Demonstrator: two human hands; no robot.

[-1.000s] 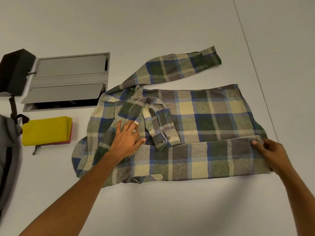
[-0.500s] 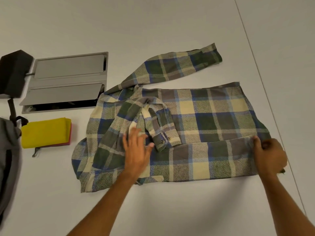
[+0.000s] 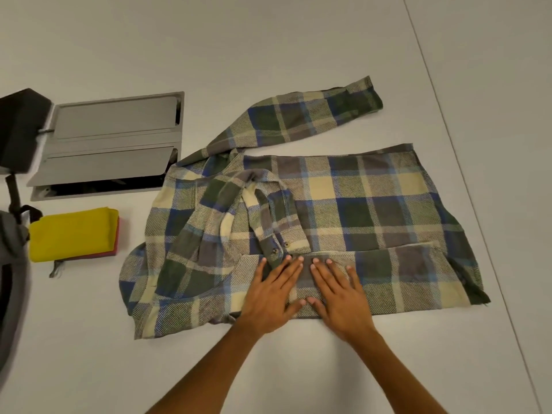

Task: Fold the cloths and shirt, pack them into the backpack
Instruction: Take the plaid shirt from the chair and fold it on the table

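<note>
— Hands first: where do they sit?

— Left hand (image 3: 273, 289) and right hand (image 3: 339, 292) lie palm-down, side by side, on the folded near edge of a green, blue and cream plaid flannel shirt (image 3: 358, 210). Both forearms reach up from the bottom of the frame and converge toward the middle of the garment.

— And the fingers?

— Straight and slightly spread on each hand, flat against the cloth, pinching nothing. The thumbs angle inward, tips close together. The left fingertips (image 3: 288, 258) lie just below the buttoned cuff (image 3: 283, 246) of a sleeve folded across the shirt's chest.

— Where is the shirt itself?

— Spread flat on a pale grey table (image 3: 268, 40), its other sleeve (image 3: 301, 121) stretched up and to the right, clear of the body.

— Anything else of the task in view?

— A folded yellow cloth (image 3: 71, 234) rests on a folded red cloth (image 3: 115, 248) to the shirt's left, apart from it. A grey backpack (image 3: 12, 279) shows at the left edge, partly cut off. Beyond the cloths, a grey metal hatch (image 3: 110, 144) is set in the tabletop, a black box (image 3: 18, 130) beside it.
</note>
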